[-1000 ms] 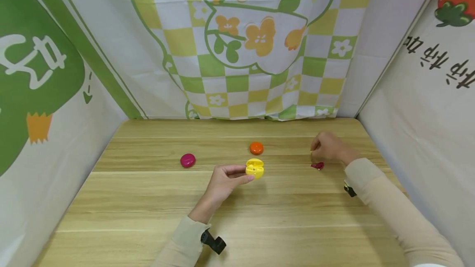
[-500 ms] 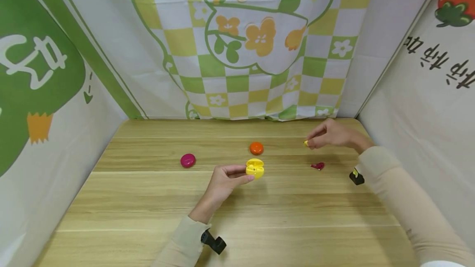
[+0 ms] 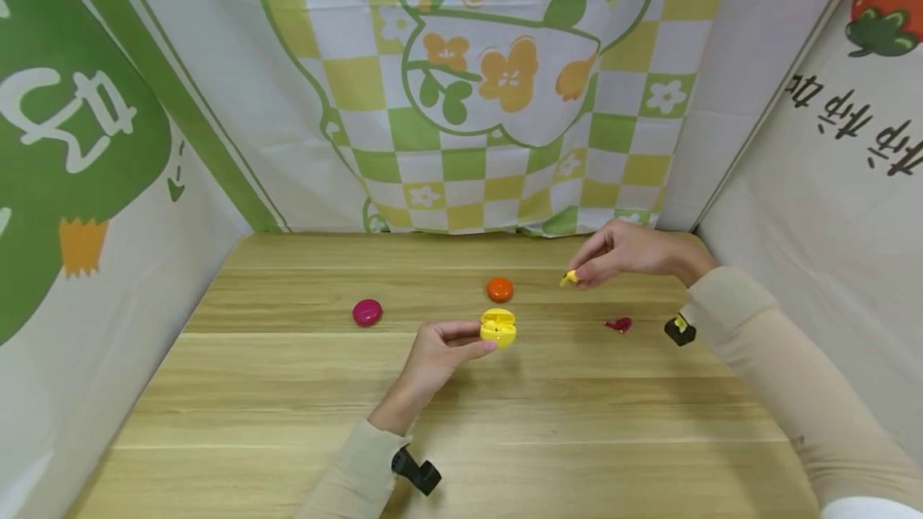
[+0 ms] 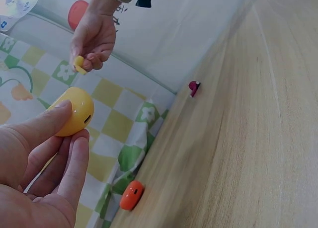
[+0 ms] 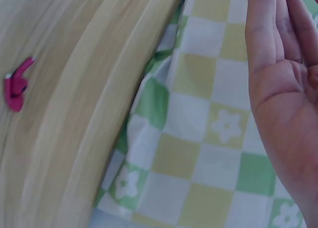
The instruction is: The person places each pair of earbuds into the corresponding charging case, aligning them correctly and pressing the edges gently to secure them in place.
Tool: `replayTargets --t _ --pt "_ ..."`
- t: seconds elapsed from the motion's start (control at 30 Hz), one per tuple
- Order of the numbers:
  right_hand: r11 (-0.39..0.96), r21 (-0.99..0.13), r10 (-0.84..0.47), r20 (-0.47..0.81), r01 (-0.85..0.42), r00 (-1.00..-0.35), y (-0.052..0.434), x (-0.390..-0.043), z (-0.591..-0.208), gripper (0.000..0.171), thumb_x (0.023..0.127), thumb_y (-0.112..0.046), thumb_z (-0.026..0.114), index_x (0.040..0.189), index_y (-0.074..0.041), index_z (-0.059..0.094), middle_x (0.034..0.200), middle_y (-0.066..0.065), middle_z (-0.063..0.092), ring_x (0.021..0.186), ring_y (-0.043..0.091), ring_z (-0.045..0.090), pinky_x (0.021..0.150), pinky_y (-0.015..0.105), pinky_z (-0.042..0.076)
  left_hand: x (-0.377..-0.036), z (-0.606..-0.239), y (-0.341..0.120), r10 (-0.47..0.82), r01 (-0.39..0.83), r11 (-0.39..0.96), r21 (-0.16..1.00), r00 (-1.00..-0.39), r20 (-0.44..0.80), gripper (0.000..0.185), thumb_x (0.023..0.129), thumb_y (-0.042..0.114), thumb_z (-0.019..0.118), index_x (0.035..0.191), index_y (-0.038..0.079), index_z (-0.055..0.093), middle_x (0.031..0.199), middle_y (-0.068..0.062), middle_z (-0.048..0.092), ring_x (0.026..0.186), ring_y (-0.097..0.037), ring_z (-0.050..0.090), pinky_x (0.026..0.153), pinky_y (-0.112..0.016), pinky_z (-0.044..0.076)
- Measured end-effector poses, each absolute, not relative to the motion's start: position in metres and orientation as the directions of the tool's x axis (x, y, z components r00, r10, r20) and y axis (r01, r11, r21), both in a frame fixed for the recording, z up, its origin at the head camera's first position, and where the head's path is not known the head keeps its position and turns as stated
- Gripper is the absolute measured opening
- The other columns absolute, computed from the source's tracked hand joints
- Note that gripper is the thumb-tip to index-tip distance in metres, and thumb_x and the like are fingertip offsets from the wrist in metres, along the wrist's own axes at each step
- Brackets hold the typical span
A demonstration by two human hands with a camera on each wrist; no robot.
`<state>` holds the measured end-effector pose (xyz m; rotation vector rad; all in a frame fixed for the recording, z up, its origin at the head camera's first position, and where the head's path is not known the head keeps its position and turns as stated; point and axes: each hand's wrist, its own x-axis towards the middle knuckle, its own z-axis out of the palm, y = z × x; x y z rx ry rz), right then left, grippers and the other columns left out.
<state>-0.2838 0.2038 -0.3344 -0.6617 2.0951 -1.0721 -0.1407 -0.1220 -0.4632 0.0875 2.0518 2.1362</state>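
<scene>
My left hand [image 3: 440, 351] grips a small yellow earbud case [image 3: 497, 327] with its lid up, just above the wooden table [image 3: 288, 391]; the left wrist view shows the case [image 4: 74, 111] between thumb and fingers. My right hand [image 3: 613, 251] is raised at the back right and pinches a yellow earbud [image 3: 570, 278], also seen as the earbud [image 4: 78, 64] in the left wrist view. A magenta earbud [image 3: 618, 324] lies on the table under the right forearm; the right wrist view shows that earbud [image 5: 16, 86] at the left.
A shut orange case [image 3: 500, 289] lies just behind the yellow one, and a shut magenta case [image 3: 367, 311] lies to the left. Printed cloth walls close the table on the left, back and right.
My right hand rose from beside the magenta earbud and moved left and back, now pinching a yellow earbud in the air. The left hand and yellow case stayed put.
</scene>
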Motion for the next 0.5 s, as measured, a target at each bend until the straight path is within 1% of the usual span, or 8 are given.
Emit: replayTargets --t 0.17,0.33,0.5 --pt "0.523 -0.836 -0.734 -0.341 -0.168 -0.587 0.183 -0.279 -0.326 0.028 0.101 -0.017 0.073 0.122 0.001 0.077 0.118 0.019 0.079 0.106 0.030 0.078 0.097 0.038 0.063 -0.141 -0.463 -0.122 0.167 -0.089 -0.029 0.996 -0.982 -0.082 0.038 0.088 0.011 0.087 0.124 0.001 0.076 0.123 -0.018 0.078 0.103 -0.016 0.078 0.090 -0.026 0.063" --pt "0.499 -0.845 -0.779 -0.340 -0.192 -0.527 0.164 -0.276 -0.320 0.025 0.101 -0.016 0.072 0.121 0.000 0.078 0.117 0.017 0.080 0.105 0.028 0.079 0.098 0.039 0.063 -0.141 -0.461 -0.123 0.159 -0.089 -0.023 0.996 -0.984 -0.084 0.038 0.088 0.013 0.087 0.123 0.001 0.077 0.123 -0.018 0.078 0.104 -0.016 0.078 0.089 -0.026 0.063" --pt "0.497 -0.843 -0.797 -0.350 -0.204 -0.493 0.146 -0.271 -0.318 0.024 0.100 -0.016 0.074 0.119 -0.003 0.079 0.115 0.014 0.081 0.105 0.028 0.079 0.098 0.040 0.063 -0.141 -0.461 -0.123 0.156 -0.086 -0.023 0.996 -0.984 -0.081 0.038 0.088 0.014 0.087 0.123 0.002 0.077 0.123 -0.017 0.078 0.104 -0.017 0.078 0.090 -0.027 0.064"
